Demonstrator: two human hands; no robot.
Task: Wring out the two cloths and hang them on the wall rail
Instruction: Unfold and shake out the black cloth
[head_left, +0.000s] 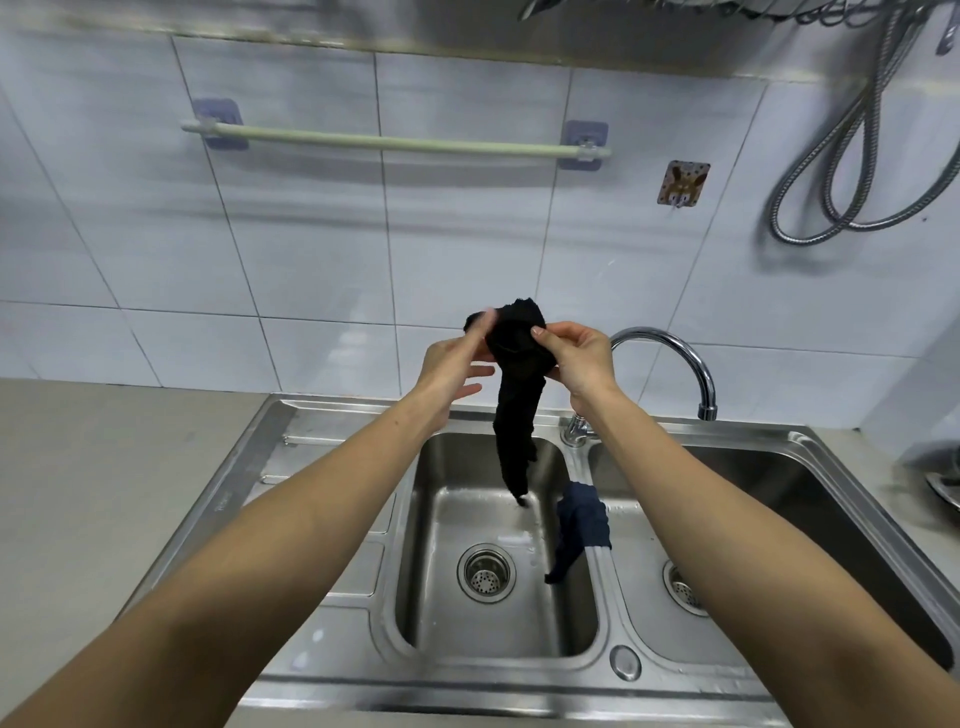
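Hard to see: my left hand (451, 364) was blurred at the fingertips.
Grip: I held the black cloth (514, 395) pinched in both hands, right hand (576, 361) included, over the sink (332, 525).
Second cloth: the blue cloth (582, 519) lay draped on the basin divider.
Room: the wall rail (395, 141) hung on white tile.

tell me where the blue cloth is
In the head view, right of centre: the blue cloth is draped over the sink divider, below the faucet.

Black cloth (517, 395); navy cloth (582, 519); pale green wall rail (395, 141) on lilac mounts; steel-grey sink (332, 519); white tiles (467, 234); brown-patterned hook (683, 183) at one o'clock.
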